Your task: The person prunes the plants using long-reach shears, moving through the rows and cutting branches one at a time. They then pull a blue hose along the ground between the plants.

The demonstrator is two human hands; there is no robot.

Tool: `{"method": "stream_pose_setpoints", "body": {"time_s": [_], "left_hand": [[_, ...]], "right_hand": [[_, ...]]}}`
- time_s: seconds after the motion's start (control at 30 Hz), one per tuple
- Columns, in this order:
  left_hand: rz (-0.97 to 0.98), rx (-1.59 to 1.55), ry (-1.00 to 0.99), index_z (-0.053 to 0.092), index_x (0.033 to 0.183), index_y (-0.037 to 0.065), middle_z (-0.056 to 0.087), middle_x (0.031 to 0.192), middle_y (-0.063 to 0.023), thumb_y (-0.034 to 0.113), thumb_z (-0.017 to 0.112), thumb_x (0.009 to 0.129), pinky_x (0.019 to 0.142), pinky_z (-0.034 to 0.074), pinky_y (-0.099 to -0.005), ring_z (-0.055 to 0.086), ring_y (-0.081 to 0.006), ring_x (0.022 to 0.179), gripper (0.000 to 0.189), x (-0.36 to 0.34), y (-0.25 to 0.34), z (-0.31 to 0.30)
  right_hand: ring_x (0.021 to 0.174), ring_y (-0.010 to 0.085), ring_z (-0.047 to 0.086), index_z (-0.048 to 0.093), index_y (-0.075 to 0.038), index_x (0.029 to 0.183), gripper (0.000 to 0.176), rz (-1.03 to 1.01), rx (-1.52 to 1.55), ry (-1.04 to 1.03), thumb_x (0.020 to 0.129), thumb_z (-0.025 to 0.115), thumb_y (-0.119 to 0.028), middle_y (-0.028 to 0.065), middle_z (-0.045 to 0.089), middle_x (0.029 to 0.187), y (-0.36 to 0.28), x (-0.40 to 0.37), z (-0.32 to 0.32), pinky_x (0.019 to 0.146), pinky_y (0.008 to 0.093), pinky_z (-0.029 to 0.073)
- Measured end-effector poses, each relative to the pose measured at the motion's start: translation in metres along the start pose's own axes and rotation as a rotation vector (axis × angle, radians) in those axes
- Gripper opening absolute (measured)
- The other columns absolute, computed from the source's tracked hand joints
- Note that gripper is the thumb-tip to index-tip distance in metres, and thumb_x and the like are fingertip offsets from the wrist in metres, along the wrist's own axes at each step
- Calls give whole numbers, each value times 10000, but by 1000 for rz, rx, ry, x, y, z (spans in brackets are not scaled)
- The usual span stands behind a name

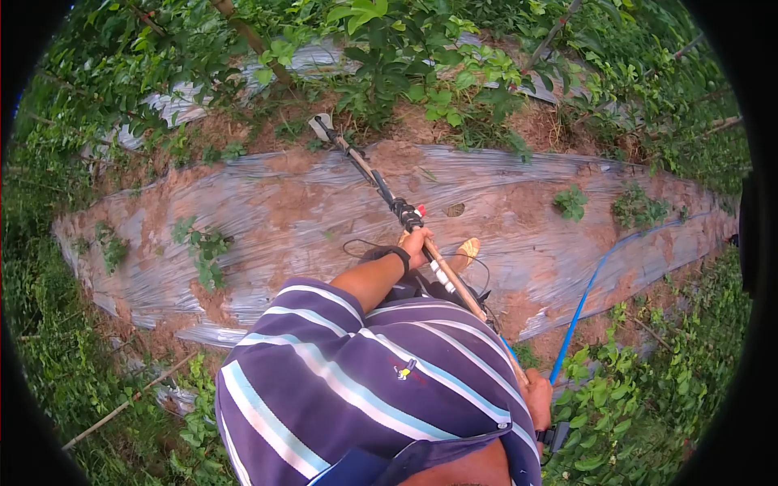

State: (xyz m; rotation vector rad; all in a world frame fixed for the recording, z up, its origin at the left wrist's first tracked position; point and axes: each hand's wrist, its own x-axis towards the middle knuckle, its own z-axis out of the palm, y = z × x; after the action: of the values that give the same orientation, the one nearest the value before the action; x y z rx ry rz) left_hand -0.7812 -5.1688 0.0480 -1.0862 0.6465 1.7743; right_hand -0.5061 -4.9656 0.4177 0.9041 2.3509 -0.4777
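A long wooden pole point(459, 283), wrapped with black and white tape and cord, slants from the upper middle down to the lower right. My left hand point(417, 245) is closed round its middle, just below a black wrapped part with a small red piece. At its far end a pale nozzle-like head point(322, 125) hangs over the plastic-covered bed. My right hand point(536, 397) is closed round the pole's lower end beside my body, partly hidden by the striped shirt point(348, 381). A blue hose point(580, 304) runs up from beside my right hand to the right.
Grey plastic film point(502, 194) with soil on it crosses the view, with small plants point(570, 202) growing through it. Dense leafy plants point(389, 49) and wooden stakes stand beyond. More greenery lies below on both sides. A yellowish shoe point(468, 248) shows near the pole.
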Motion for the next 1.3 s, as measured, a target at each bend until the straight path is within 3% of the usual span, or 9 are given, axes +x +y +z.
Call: {"method": "stream_pose_setpoints", "body": {"time_s": [0.2, 0.27, 0.47, 0.67, 0.83, 0.93, 1.1, 1.23, 1.3], "left_hand": [[-1, 12, 15, 503, 982, 134, 453, 801, -54, 95, 598, 797, 668, 497, -382, 506, -228, 695, 212, 1, -1, -2], [24, -2, -8, 484, 918, 73, 514, 784, -127, 135, 603, 800, 669, 508, -443, 553, -294, 697, 178, 13, -4, -11], [75, -125, -100, 484, 919, 63, 545, 793, -124, 102, 582, 814, 663, 517, -430, 563, -279, 704, 149, 8, -5, -8], [117, -71, 18, 482, 959, 78, 484, 749, -76, 133, 577, 829, 657, 511, -387, 543, -242, 698, 171, 18, -14, -6], [106, 9, 44, 503, 1007, 54, 543, 787, -104, 169, 537, 848, 671, 483, -368, 556, -239, 680, 199, 25, -21, 1], [90, 73, 114, 521, 993, 36, 562, 803, -112, 156, 549, 863, 665, 493, -396, 572, -254, 686, 178, 43, -32, -2], [261, 519, 451, 578, 1080, -35, 627, 932, -144, 107, 667, 823, 703, 535, -431, 641, -275, 811, 307, 82, -49, -1], [242, 751, 595, 605, 1115, -64, 647, 1023, -163, 148, 726, 769, 728, 540, -404, 656, -263, 879, 423, 92, -64, 23], [265, 1033, 817, 634, 1096, -71, 656, 1090, -184, 174, 757, 716, 732, 539, -378, 668, -258, 914, 468, 60, -69, 66]], "right_hand": [[657, 436, 596, 543, -22, 700, 402, -10, 19, -7, 787, 710, -377, 232, 593, 673, 7, 1, 5, 585, 506, 442], [650, 434, 596, 544, -24, 700, 399, -22, 19, -6, 790, 708, -376, 231, 592, 666, 8, 1, 5, 579, 507, 441], [622, 432, 591, 545, -32, 705, 387, -55, -16, 12, 804, 698, -374, 224, 586, 636, 16, 5, 9, 558, 506, 436], [632, 442, 585, 546, -35, 713, 374, -76, 52, -32, 824, 677, -367, 235, 585, 648, 41, 16, 21, 564, 510, 439], [660, 455, 573, 551, -19, 725, 362, -55, 172, -68, 831, 673, -343, 250, 585, 677, 78, 30, 40, 571, 497, 441], [600, 406, 563, 553, -3, 703, 353, -99, 313, -64, 830, 669, -311, 244, 564, 661, 105, 39, 52, 553, 456, 434], [505, 147, 464, 538, 1, 609, 369, 106, 698, -249, 836, 656, -264, 63, 518, 544, 127, 59, 37, 491, 329, 372], [503, 110, 471, 563, -16, 611, 372, 59, 845, -317, 861, 652, -277, 2, 525, 551, 172, 83, 38, 478, 293, 357], [510, 95, 482, 595, -35, 641, 368, 95, 970, -449, 891, 634, -302, 2, 537, 559, 186, 98, 28, 470, 270, 352]]}}
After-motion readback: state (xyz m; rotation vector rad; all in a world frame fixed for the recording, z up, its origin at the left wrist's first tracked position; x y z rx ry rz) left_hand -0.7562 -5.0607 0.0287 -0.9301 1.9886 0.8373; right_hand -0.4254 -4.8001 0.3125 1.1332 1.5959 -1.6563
